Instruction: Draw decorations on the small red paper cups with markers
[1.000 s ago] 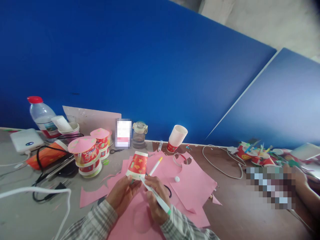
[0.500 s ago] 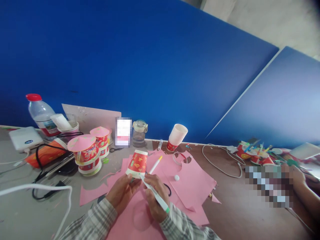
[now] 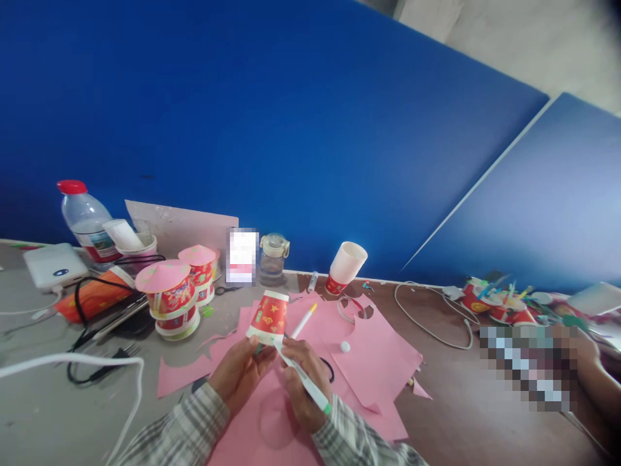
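My left hand (image 3: 241, 370) grips a red paper cup (image 3: 270, 316) with gold patterns and white edges, tilted above the pink paper sheets (image 3: 369, 369). In my right hand (image 3: 303, 382) is a white marker (image 3: 308, 386) with a green end; its tip meets the white band at the cup's near edge. Just beyond that hand, another white marker (image 3: 305, 321) with a yellow end lies on the paper. A small white ball (image 3: 345, 347) rests to the right of it.
Two cup models with pink cone tops (image 3: 167, 277) stand at the left, near a plastic bottle (image 3: 87, 223) and cables. Stacked white cups (image 3: 348, 262) and a clear jar (image 3: 272, 262) stand by the blue partition (image 3: 310, 129). Another person's arm (image 3: 594, 372) reaches in at the right.
The view has shifted slightly, so the table things appear a little further right. Both hands keep their hold on the cup and marker, with the marker tip still at the white band.
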Demonstrator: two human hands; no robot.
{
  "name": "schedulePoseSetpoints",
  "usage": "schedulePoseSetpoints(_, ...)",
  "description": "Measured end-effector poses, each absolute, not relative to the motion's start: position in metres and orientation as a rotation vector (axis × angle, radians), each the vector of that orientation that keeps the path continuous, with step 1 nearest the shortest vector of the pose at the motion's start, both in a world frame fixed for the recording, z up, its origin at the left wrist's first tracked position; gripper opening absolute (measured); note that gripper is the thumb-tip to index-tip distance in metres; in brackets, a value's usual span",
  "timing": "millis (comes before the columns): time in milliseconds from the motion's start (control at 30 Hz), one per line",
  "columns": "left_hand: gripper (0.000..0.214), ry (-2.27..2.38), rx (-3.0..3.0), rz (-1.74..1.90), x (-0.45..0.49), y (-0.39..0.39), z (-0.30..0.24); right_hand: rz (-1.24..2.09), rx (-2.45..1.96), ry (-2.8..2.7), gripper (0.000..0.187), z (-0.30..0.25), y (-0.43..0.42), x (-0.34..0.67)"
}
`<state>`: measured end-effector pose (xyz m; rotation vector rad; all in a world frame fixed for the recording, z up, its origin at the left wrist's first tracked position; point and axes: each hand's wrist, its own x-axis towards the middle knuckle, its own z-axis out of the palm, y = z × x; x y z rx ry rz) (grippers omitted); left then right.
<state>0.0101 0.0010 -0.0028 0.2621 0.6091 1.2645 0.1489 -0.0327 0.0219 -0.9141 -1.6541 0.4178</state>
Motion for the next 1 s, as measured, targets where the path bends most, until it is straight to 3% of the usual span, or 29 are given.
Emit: schedulePoseSetpoints(1000, 0.032, 0.605, 0.256, 1.281, 0.0089, 0.0014, -0.0056, 0.401, -0.869, -1.689, 0.023, 0.0266, -0.0337, 0.1493)
